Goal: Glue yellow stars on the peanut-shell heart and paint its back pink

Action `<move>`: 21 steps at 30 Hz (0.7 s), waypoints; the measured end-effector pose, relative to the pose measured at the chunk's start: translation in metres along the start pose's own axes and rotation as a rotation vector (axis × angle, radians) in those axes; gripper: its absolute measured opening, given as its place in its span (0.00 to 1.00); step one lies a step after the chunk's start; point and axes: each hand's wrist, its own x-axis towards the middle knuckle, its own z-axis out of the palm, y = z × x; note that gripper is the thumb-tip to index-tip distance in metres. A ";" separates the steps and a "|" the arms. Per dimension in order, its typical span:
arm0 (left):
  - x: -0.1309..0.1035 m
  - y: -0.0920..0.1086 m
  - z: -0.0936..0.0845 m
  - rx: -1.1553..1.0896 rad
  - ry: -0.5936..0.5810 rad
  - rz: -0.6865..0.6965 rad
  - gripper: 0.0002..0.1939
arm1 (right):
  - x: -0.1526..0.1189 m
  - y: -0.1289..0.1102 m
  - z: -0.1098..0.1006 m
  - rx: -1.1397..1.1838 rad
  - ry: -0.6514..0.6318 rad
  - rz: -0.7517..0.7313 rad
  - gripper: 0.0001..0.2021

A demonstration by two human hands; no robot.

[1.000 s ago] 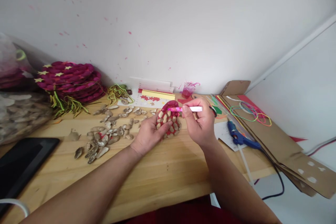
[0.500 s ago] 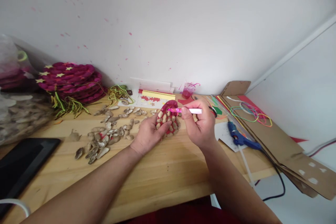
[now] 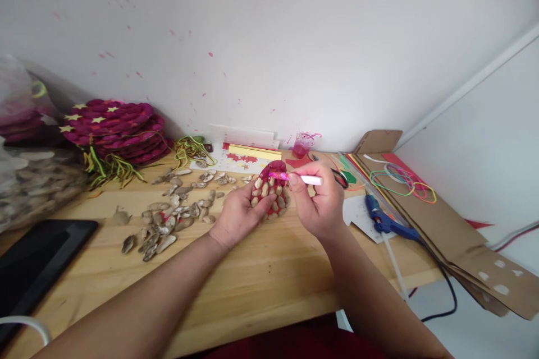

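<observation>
My left hand [image 3: 241,214] grips a red piece covered with peanut shells [image 3: 276,199], its thumb across the front. The shells at the top of the piece are coated in dark pink, while the lower ones are still bare tan. Between the fingers of my right hand [image 3: 319,197] is a paintbrush [image 3: 310,180] with a white handle, its front part smeared with bright pink. Its tip is at the upper part of the piece; whether it touches is hard to see. Loose peanut shells [image 3: 162,230] lie on the table left of my left hand.
A stack of dark pink shell-covered pieces [image 3: 122,129] with yellow stars stands at the back left. A cup of pink paint [image 3: 301,148] is by the wall. To the right are scissors [image 3: 340,179], a blue glue gun [image 3: 389,224] and cardboard [image 3: 433,224]. A black tablet [image 3: 46,269] lies front left.
My right hand and the paintbrush have shifted very slightly left. My left hand and the shell-covered piece stay almost in place.
</observation>
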 end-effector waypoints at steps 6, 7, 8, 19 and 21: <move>-0.001 0.002 0.000 -0.045 0.010 -0.023 0.13 | 0.000 0.000 0.000 0.018 -0.012 0.003 0.02; -0.001 0.001 0.000 -0.050 0.009 -0.034 0.13 | 0.000 -0.001 0.000 0.007 -0.021 0.000 0.03; 0.000 0.001 0.000 -0.053 0.008 -0.045 0.13 | 0.001 -0.002 0.000 -0.005 -0.031 -0.004 0.03; 0.001 0.005 0.001 -0.256 -0.040 -0.191 0.20 | 0.002 0.000 -0.002 0.007 -0.063 0.015 0.03; 0.002 0.008 0.001 -0.303 -0.044 -0.226 0.22 | 0.002 0.000 -0.003 -0.007 -0.083 0.024 0.03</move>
